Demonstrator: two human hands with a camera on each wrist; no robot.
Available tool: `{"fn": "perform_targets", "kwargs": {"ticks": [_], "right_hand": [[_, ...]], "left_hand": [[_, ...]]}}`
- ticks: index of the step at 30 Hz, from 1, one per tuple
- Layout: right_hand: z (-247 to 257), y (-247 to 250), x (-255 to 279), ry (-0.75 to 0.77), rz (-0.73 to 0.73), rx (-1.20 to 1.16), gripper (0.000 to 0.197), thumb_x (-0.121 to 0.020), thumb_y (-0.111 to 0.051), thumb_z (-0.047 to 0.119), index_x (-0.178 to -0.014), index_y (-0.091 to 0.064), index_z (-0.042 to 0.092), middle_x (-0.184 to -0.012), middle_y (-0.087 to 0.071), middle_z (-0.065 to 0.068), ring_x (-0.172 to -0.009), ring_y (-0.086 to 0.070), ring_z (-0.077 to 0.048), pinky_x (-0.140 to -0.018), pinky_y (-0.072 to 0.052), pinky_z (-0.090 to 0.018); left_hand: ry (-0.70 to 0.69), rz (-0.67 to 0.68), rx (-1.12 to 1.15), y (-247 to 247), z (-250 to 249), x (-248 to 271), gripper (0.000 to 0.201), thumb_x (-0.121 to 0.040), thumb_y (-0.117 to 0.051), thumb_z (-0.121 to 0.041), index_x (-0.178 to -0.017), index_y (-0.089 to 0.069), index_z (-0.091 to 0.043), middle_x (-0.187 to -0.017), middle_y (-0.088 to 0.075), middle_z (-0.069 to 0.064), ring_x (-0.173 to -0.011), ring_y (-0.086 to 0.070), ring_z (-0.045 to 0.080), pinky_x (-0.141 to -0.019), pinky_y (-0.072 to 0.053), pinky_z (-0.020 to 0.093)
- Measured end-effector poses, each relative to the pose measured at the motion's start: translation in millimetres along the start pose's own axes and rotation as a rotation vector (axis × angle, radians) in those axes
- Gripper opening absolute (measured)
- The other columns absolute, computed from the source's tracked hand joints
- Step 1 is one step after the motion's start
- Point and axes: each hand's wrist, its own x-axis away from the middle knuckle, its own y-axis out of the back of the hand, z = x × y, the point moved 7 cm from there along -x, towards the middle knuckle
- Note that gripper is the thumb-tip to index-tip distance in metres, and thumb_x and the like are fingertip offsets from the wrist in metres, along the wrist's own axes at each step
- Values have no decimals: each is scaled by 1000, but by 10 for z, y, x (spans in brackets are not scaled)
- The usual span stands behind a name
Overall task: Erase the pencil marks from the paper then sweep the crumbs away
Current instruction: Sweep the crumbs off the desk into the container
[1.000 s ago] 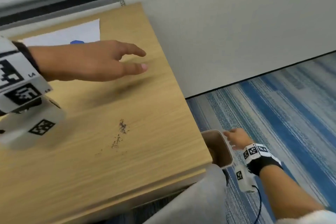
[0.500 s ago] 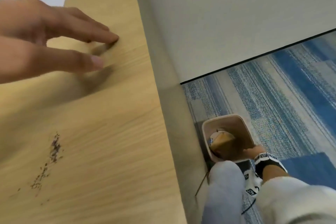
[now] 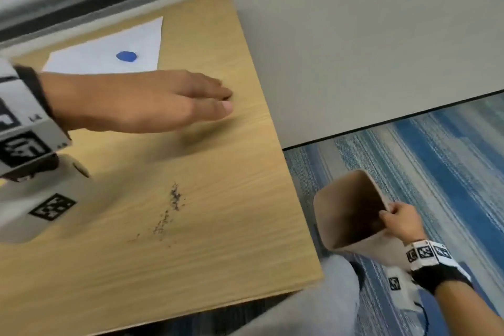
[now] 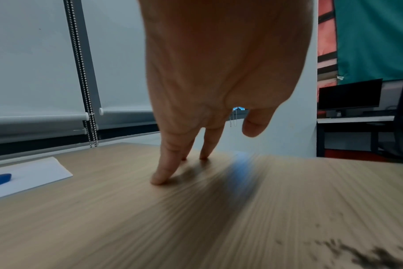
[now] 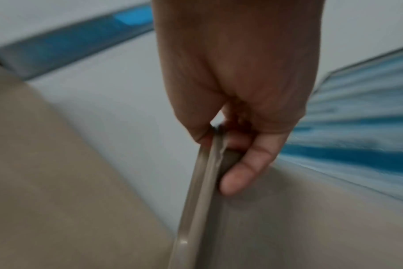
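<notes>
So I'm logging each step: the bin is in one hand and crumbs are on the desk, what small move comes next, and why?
Probably bring the bin up against the desk edge, below the crumbs. The right hand grips its rim off to the side, apart from the desk, while the left hand rests flat-fingered beyond the crumbs, placed to sweep them across.

Centre frame, the right hand (image 5: 237,87) comes down from the top and pinches the thin rim of a beige bin (image 5: 196,209), thumb on the right side, fingers curled over the left. Blurred blue-striped carpet (image 5: 357,142) fills the right edge, a pale wall (image 5: 108,102) sits behind.
</notes>
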Motion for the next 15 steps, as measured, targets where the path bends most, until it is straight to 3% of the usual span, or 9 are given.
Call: {"fn": "perform_targets", "kwargs": {"ticks": [2,6,9,11,13,15], "right_hand": [[286,438,242,76,-108,-4,15,-78,-63,-3,-65,-54,-4,-58,-54,-14,-60,-54,-30,-54,-35,-31],[834,1204,755,194,-246,-21,18,-76,-64,1,-63,-52,3,-58,-57,-18,-61,-59,-31,-49,-40,-42],[1234,1626,1210,274,-317,-58,17,-77,-65,5,-65,-53,9,-57,-58,-17,-55,-60,-29,-48,-42,-37],[1456,1806,1471,352,-351,-78,9,-73,-63,15,-70,-55,18,-55,-56,-12,-49,-58,-29,-41,-44,-41],[1621,1919,1676,420,-351,-89,22,-76,-62,6,-72,-53,26,-55,-52,-11,-43,-55,-31,-30,-40,-44],[1736,2031,1812,467,-336,-104,39,-79,-59,-8,-68,-54,29,-55,-50,-13,-37,-53,-28,-30,-44,-47]], "left_hand": [[17,19,51,13,63,148,88,-69,-29,-75,-148,-35,-37,-153,-25,-25,-139,-23,-2,-103,-13,18],[76,-33,136,-20,298,573,88,-75,-18,-75,-154,-12,-38,-158,-8,-25,-144,-12,0,-104,-10,18],[162,3,179,-163,562,878,96,-68,-15,-75,-154,4,-35,-157,11,-24,-137,3,-11,-108,-2,16],[197,33,189,-288,718,1012,101,-69,-12,-78,-153,11,-28,-156,22,-19,-138,13,-8,-109,3,16],[204,44,181,-385,786,1132,104,-71,-7,-83,-152,18,-22,-155,30,-13,-140,20,-3,-108,7,16],[200,61,150,-467,783,1242,103,-70,-8,-77,-149,24,-18,-153,35,-8,-140,25,1,-107,10,17]]}}
